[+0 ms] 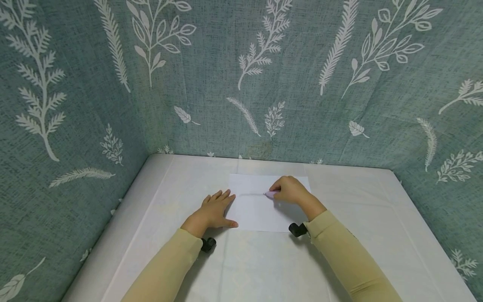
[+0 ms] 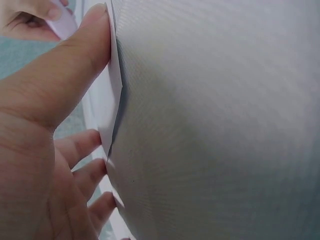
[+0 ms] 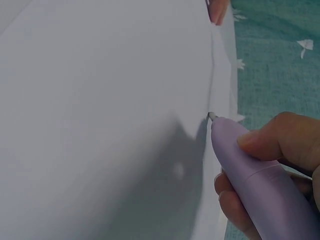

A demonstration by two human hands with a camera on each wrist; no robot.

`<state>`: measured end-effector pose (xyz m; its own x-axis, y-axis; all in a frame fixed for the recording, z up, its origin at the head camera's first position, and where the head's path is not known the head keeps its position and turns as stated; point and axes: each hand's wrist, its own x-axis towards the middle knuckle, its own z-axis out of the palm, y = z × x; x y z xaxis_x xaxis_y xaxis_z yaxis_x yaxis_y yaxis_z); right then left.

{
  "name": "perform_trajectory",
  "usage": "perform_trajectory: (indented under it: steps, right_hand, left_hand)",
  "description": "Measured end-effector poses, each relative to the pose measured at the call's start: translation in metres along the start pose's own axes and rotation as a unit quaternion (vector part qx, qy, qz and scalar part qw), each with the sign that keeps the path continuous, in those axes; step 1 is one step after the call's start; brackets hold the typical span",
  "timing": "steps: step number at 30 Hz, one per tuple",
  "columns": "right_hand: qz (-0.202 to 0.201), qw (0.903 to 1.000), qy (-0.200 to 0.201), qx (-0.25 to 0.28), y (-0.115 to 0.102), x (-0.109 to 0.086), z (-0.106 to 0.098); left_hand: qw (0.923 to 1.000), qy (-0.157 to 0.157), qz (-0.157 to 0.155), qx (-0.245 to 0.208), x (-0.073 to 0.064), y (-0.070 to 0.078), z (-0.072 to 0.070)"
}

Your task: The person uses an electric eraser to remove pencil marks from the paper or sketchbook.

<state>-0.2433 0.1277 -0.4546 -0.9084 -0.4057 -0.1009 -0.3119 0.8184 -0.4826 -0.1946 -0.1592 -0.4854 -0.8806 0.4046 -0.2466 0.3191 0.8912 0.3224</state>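
Observation:
A white sheet of paper (image 1: 260,214) lies on the white-covered table. My right hand (image 1: 292,191) grips a thick lilac pen-shaped tool (image 3: 252,172) between thumb and fingers. Its small metal tip (image 3: 212,115) touches the paper; whether it is a pen or a cutter I cannot tell. A faint straight line (image 1: 250,194) runs across the sheet, left from the tip. My left hand (image 1: 213,214) is spread flat at the sheet's left edge, fingertips and thumb on the paper. In the left wrist view, the paper's corner (image 2: 115,95) is slightly raised beside the thumb.
The table (image 1: 358,201) has a white cloth with fold creases. Teal fabric with white leaf prints (image 1: 211,113) hangs behind and at both sides. A black device is strapped at each wrist, the right one (image 1: 298,229) close to the sheet's lower right corner.

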Motion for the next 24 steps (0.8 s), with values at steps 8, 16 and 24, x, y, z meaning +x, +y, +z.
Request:
perform_trajectory:
  steps: [8, 16, 24]
  right_hand:
    - [-0.003, 0.9999, -0.008, 0.005, -0.001, 0.0012, -0.0004]
    - [-0.01, 0.9999, -0.011, 0.006, -0.0024, 0.002, 0.0]
    - [0.007, 1.0, -0.003, 0.004, -0.0057, 0.0009, -0.0014]
  left_hand:
    - [1.0, 0.001, 0.001, -0.003, 0.0003, -0.0003, 0.0008]
    - [1.0, 0.002, 0.001, -0.002, 0.0007, -0.0004, 0.0004]
    - [1.0, 0.001, 0.001, -0.001, 0.0002, -0.0002, 0.0002]
